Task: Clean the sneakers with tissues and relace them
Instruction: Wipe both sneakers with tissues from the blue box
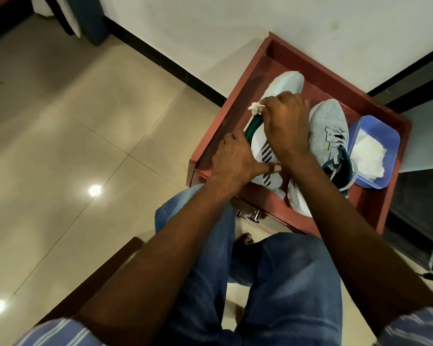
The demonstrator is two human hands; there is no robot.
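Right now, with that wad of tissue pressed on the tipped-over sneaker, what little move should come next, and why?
Probably drag the tissue along the sole edge: the right hand pinches it there, while the left hand steadies the tipped sneaker.

— What are the hands doing?
— The left hand (235, 158) grips the tipped sneaker (263, 146); the right hand (285, 123) pinches a crumpled tissue (256, 108) against its sole edge.
— And beside them?
— The second sneaker (331, 136) stands upright in the red tray (375, 211), next to a purple tub (385, 136) holding tissues.
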